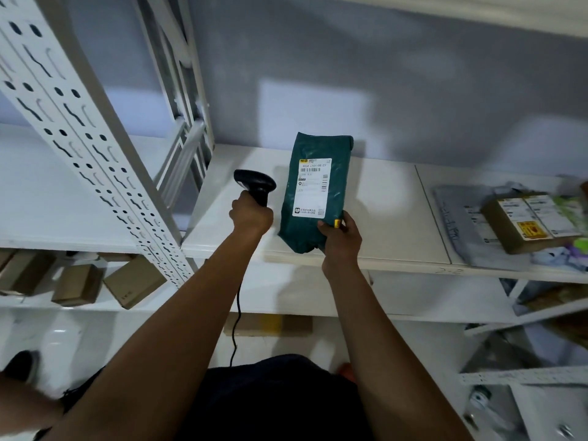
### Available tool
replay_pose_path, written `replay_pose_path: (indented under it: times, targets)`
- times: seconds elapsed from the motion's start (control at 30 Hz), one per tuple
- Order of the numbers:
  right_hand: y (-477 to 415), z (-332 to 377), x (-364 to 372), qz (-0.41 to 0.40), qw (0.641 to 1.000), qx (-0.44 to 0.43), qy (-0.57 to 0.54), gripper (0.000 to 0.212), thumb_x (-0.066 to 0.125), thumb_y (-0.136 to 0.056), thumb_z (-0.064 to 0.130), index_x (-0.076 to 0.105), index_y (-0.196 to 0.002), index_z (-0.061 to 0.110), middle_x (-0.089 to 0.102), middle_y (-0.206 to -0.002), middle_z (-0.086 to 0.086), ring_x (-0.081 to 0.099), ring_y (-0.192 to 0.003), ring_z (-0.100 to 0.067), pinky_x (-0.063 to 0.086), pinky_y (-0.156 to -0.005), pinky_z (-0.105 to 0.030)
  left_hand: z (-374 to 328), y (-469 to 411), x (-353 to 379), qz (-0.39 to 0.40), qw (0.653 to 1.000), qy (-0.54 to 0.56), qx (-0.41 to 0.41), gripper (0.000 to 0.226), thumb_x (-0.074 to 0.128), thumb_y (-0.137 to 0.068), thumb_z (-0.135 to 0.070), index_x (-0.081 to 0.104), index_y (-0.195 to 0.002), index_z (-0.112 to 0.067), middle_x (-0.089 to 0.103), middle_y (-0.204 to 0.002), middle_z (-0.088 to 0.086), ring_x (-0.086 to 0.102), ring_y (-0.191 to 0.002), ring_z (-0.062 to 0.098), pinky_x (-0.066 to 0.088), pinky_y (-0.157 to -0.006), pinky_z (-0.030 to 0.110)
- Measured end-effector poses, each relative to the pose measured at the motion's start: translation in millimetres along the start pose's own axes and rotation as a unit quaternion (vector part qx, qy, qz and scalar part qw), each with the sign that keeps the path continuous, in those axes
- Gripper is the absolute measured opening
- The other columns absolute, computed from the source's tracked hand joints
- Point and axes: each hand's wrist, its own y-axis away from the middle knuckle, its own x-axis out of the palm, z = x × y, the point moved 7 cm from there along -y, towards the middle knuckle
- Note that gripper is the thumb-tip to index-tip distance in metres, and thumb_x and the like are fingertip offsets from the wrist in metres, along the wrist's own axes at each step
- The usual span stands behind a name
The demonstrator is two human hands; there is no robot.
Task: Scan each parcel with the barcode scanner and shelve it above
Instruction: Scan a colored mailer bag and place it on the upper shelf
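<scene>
- Below the left grip: black cable [237, 313], hanging down.
- At the left grip: left hand [251, 218] clenched round handle of barcode scanner [254, 183], head just left of green parcel [318, 186].
- At the right grip: right hand [340, 237] clasping lower corner of green parcel, upright, label toward camera, over white shelf [222, 211].
- Well right of that grip: cardboard box [525, 221] beside grey mailer [458, 218].

Perforated white post [95, 160] left of my left hand [251, 216], grey wall [413, 90] beyond my right hand [340, 237], glossy floor [63, 338] below.
</scene>
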Motion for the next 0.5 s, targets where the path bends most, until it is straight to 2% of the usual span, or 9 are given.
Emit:
replay_pose_path:
  times: [0.17, 0.3, 0.5]
  targets:
    - [6, -9, -8, -0.017, 0.999, 0.028, -0.028, 0.067, 0.075, -0.081, -0.009, 0.060, -0.140, 0.017, 0.069, -0.129, -0.007, 0.067, -0.115, -0.029, 0.058, -0.095, -0.053, -3, -15, 33, -0.006, 0.998, -0.051, 0.033, 0.041, 0.064, -0.085, -0.004, 0.059, -0.125, -0.007, 0.065, -0.124, 0.017, 0.059, -0.119, 0.037, 0.051, -0.101, 0.045]
    - [12, -5, -29, -0.033, 0.999, 0.035, -0.023, 0.062, 0.074, -0.083, -0.010, 0.063, -0.136, 0.018, 0.071, -0.126, -0.006, 0.067, -0.114, -0.031, 0.059, -0.092, -0.053, -7, -21, 36, -0.016, 0.995, -0.087, 0.051, 0.061, 0.079, -0.085, -0.006, 0.049, -0.138, -0.006, 0.056, -0.133, 0.019, 0.051, -0.128, 0.038, 0.045, -0.103, 0.044]
    - [20, 6, -60, -0.035, 0.999, 0.026, -0.028, 0.049, 0.070, -0.084, -0.013, 0.070, -0.110, 0.029, 0.073, -0.120, -0.008, 0.069, -0.111, -0.032, 0.062, -0.082, -0.044, 22, -29, 53, 0.023, 0.991, -0.123, 0.052, 0.065, 0.066, -0.087, 0.001, 0.041, -0.147, -0.003, 0.047, -0.138, 0.026, 0.042, -0.132, 0.043, 0.041, -0.110, 0.050]
